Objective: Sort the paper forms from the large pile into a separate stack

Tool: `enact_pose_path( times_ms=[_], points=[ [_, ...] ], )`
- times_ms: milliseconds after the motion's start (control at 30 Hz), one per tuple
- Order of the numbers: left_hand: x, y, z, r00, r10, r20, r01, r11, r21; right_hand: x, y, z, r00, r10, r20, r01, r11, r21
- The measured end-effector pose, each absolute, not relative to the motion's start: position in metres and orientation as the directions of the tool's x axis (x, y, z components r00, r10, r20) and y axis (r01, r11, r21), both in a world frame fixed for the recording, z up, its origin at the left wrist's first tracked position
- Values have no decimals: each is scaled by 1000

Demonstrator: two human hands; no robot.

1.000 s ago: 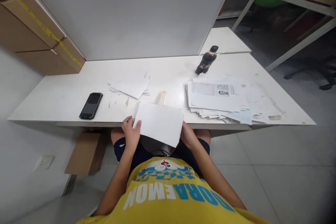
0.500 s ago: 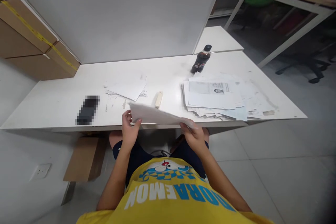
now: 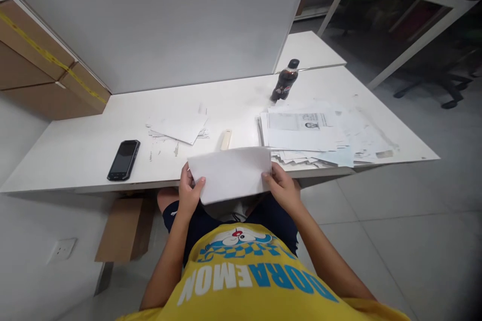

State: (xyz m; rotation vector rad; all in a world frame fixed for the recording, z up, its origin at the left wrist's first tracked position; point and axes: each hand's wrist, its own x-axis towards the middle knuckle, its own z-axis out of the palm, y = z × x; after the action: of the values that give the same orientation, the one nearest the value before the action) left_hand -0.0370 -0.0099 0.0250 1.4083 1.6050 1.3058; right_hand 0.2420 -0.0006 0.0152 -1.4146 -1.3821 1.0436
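Observation:
I hold a blank white sheet of paper (image 3: 231,174) over my lap at the front edge of the white table (image 3: 86,150). My left hand (image 3: 189,194) pinches its left edge with the thumb on top. My right hand (image 3: 282,188) grips its right edge. The sheet's far edge overlaps the table edge. Just beyond it lies a small cream-coloured tool (image 3: 225,139).
A black phone (image 3: 123,159) lies at the left of the table. A small pile of papers (image 3: 178,127) sits in the middle, a large spread stack of printed sheets (image 3: 316,136) at the right, a dark soda bottle (image 3: 283,81) behind it. Cardboard boxes (image 3: 41,75) stand far left.
The sheet went from tilted toward me, to nearly edge-on, to facing me again and lying lower and wider between both hands. Both hands kept their grip.

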Motion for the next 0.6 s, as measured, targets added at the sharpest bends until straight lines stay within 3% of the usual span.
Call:
enact_pose_path(
  times_ms=[167,433,600],
  points=[
    [-34,-13,25,-299,952,66,614,138,777,253,-12,-6,87,971,-222,264,-237,-935],
    [-6,8,27,2,970,243,847,-131,516,256,-2,-24,219,941,-259,57,-277,-959],
    [-1,-2,32,40,968,248,847,-165,505,257,-7,-27,259,934,-246,-3,-254,-967]
  ],
)
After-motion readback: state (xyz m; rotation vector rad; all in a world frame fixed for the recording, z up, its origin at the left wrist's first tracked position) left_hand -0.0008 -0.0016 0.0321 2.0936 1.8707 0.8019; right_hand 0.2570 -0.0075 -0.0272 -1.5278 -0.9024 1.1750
